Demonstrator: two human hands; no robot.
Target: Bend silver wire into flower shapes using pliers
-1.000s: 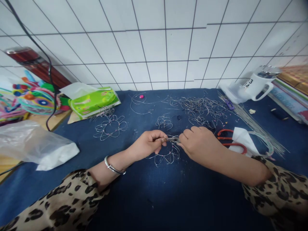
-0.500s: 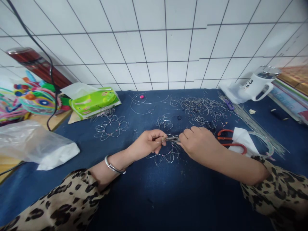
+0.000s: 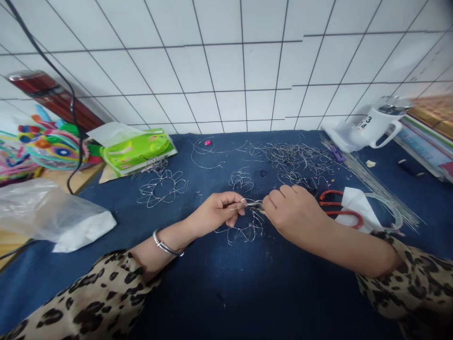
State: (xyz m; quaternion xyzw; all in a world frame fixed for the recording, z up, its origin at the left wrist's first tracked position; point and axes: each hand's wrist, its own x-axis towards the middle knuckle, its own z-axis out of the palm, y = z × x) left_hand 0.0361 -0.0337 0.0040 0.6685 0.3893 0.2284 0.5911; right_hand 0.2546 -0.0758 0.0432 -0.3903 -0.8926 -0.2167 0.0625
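Observation:
My left hand pinches a looped wire piece, a flower-like ring with small pinkish dots, which hangs below my fingers just over the cloth. In my right hand is a pair of pliers; the jaws point left and meet the wire at my left fingertips. Their handles are hidden inside my closed right fist. A similar wire flower ring lies on the left, and a smaller bundle of bent wire rests just beyond my hands.
Tangled wire scraps spread at the back right. Red-handled scissors, straight wires and a white mug stand or lie to the right. On the left are a green tissue pack, a plastic bag and a red flask.
Both hands stay in nearly the same place. The pliers in my right hand have turned slightly, and their metal now looks brighter at the wire.

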